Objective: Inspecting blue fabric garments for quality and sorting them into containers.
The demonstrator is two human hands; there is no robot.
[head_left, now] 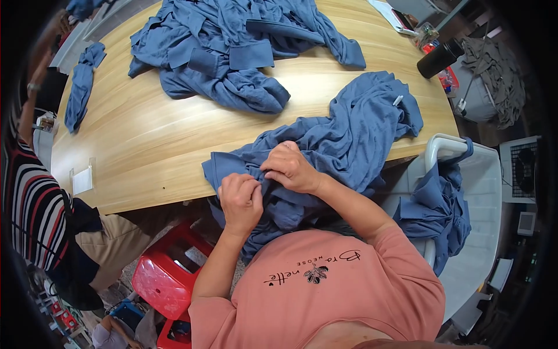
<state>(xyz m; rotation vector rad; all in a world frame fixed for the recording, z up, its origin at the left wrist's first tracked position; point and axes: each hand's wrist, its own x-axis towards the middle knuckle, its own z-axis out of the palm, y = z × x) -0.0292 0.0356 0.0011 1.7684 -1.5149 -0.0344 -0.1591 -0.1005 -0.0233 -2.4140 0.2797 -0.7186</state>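
A crumpled blue garment (354, 122) lies across the near edge of the wooden table (139, 157), part of it hanging down in front of me. My left hand (239, 200) is closed on the garment close to its flat band-like end. Just right of it, my right hand (290, 168) pinches the same cloth with thumb and fingers. The two hands are close together but apart. What lies between the fingertips is partly hidden. A small white piece (398, 100) rests on the garment's far right part.
A heap of blue garments (215, 58) covers the table's far side. At right stand a black bottle (440, 58) and a white tub (485, 221) with blue cloth (436, 209) over its rim. Red stools (168, 273) stand at lower left, near a person in stripes (35, 209).
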